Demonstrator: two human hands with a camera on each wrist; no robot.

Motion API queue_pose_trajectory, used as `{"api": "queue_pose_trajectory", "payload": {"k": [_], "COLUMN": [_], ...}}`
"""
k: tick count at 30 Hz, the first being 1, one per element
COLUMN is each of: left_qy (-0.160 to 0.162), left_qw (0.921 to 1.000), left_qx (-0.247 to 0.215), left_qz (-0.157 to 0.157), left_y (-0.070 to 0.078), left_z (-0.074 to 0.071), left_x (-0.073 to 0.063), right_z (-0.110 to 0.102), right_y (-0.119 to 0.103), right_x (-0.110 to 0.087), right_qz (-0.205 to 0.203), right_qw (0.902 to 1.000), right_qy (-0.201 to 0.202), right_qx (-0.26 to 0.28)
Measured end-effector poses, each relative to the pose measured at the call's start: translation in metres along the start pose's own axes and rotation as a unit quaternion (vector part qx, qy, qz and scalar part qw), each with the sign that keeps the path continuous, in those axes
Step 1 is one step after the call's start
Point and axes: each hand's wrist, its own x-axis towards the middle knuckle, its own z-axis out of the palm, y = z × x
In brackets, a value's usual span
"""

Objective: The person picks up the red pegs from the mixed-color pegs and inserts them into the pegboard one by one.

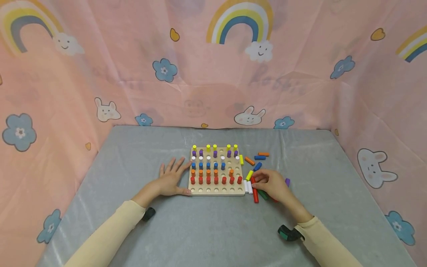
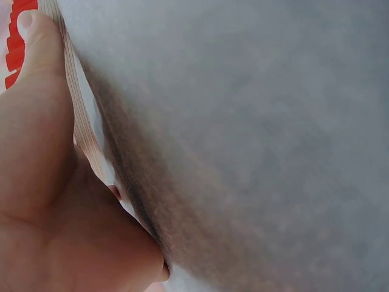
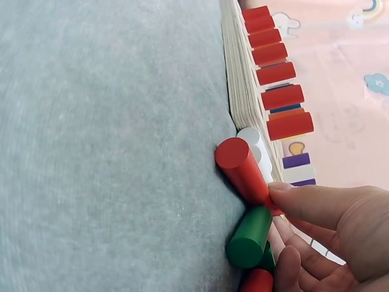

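My left hand (image 1: 171,180) rests at the left edge of a wooden peg board (image 1: 213,193), fingers spread and thumb at its near corner. In the left wrist view the thumb (image 2: 42,55) lies along the board's side. Coloured pegs stand upright in rows: yellow at the back, then purple, white, blue, orange and red (image 1: 208,180). Right of the board, my right hand (image 1: 271,181) pinches a red peg (image 1: 252,179) between thumb and fingers. Another red peg (image 3: 240,167) lies in front of it, beside a green peg (image 3: 249,237) and two white pegs (image 1: 249,187).
Loose yellow (image 1: 249,175), blue (image 1: 260,157), orange (image 1: 263,154) and purple (image 1: 287,182) pegs lie around the right hand. All sit on a grey cloth-covered table (image 1: 213,230). A pink printed curtain (image 1: 213,89) encloses the back and sides.
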Motion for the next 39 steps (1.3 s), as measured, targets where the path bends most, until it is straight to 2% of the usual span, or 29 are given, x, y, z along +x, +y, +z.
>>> {"api": "queue_pose_trajectory", "payload": {"k": [15, 28, 36, 39], "left_qy": [0.004, -0.001, -0.001, -0.001], "left_qw": [1.0, 0.9998, 0.9999, 0.9999], "left_qx": [-0.001, 0.015, 0.015, 0.015], "left_qz": [0.004, -0.009, -0.007, -0.006], "left_y": [0.004, 0.008, 0.008, 0.009], "left_z": [-0.005, -0.007, -0.007, -0.007], "left_x": [-0.003, -0.005, -0.005, -0.005], "right_z": [-0.003, -0.004, -0.003, 0.0], "right_y": [-0.001, -0.011, -0.024, -0.027], "right_x": [0.001, 0.001, -0.003, -0.004], "right_qz": [0.001, 0.015, -0.017, -0.017], "right_qw": [1.0, 0.9982, 0.995, 0.9941], "right_qy": [-0.001, -0.008, -0.005, -0.005], "right_qx": [0.007, 0.057, 0.098, 0.107]}}
